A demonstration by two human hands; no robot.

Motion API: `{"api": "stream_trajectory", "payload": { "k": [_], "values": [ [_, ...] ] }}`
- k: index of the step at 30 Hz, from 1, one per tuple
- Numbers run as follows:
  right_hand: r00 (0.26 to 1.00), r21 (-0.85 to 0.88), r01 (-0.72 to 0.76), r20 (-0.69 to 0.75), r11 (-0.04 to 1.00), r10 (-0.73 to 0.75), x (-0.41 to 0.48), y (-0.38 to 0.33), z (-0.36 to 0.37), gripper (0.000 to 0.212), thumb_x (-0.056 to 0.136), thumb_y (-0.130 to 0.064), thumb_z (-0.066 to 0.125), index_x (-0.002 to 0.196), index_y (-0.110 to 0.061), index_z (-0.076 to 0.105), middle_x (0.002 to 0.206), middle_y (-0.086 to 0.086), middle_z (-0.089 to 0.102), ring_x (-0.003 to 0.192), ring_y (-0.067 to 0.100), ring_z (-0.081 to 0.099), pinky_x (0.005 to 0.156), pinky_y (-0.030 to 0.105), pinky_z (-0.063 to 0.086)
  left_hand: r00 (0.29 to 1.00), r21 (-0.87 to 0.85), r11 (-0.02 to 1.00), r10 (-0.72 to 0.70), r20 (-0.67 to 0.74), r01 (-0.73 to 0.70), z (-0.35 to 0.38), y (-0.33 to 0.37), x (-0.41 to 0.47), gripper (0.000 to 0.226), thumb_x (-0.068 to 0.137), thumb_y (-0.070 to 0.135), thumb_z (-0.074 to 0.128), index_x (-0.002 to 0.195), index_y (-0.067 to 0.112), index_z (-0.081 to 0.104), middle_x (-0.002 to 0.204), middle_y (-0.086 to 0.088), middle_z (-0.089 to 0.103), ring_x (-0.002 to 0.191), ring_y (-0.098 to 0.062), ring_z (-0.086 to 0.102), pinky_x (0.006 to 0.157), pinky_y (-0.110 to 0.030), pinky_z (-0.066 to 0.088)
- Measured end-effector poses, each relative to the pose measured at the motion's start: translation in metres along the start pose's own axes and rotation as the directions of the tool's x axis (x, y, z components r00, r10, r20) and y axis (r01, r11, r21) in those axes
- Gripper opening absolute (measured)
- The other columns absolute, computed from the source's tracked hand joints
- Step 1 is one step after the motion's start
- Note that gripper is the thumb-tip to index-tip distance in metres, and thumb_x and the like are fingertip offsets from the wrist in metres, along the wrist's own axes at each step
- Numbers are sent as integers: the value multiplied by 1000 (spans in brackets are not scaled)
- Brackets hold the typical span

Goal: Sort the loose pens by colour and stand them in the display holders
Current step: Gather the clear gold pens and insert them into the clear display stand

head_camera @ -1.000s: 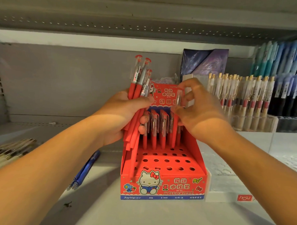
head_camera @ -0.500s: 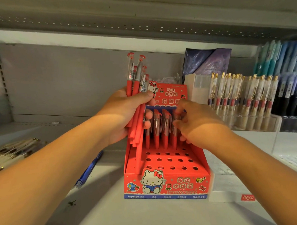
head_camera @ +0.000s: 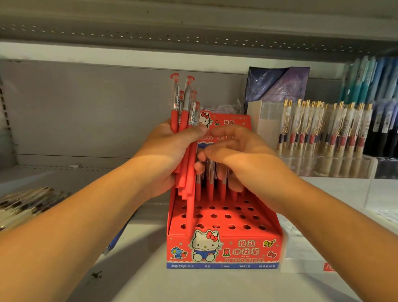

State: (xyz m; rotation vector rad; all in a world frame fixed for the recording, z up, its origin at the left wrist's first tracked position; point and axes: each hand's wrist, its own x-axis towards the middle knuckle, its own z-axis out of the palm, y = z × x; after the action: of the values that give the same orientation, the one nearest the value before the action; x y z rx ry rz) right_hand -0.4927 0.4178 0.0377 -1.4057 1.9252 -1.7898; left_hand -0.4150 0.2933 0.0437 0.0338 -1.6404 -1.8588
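Within left hand, red pens

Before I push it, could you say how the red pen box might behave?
Probably light: the red pen box looks like thin card, most holes empty. Likely slides on the smooth shelf. Pens fill only its back row, so it might tip backwards.

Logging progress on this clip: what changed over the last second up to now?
The right hand lowered the pen it pinched into the back row of standing pens, let go, and moved left to the red pen bundle; whether it pinches one yet is unclear. The left hand still grips the bundle; the red display box stayed put.
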Motion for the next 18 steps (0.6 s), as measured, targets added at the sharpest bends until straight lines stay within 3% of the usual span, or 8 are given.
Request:
{"api": "stream_trajectory", "payload": {
  "k": [3,7,14,18],
  "values": [
    [998,71,-19,-56,997,23,0,-2,0,24,88,-16,68,106,-26,56,69,-6,70,55,12,56,37,23,34,998,32,999,-16,66,13,0,0,-3,33,96,18,60,122,-2,53,53,-11,56,37,-17,50,37,-20,41],
    [1000,150,-4,-21,989,7,-1,-1,0,31,86,-13,72,110,-22,54,70,-3,71,55,11,55,38,23,34,994,-7,1000,-2,106,2,4,-1,-4,31,96,13,58,120,-7,54,50,-8,53,39,-14,51,35,-18,38],
    [998,151,-47,-42,987,54,-1,-3,-3,35,79,-6,77,109,-12,59,69,5,71,55,10,57,41,23,35,986,9,999,-43,162,42,5,-3,-7,17,95,16,61,106,5,69,59,-6,51,46,-12,51,38,-20,41],
    [994,176,-78,-66,981,91,1,-3,-5,31,80,-3,75,107,-9,62,77,4,72,70,15,63,58,29,46,988,37,998,-59,142,55,4,-1,-8,12,93,20,64,100,11,65,68,-8,68,59,-18,68,47,-29,55]
  ]
}}
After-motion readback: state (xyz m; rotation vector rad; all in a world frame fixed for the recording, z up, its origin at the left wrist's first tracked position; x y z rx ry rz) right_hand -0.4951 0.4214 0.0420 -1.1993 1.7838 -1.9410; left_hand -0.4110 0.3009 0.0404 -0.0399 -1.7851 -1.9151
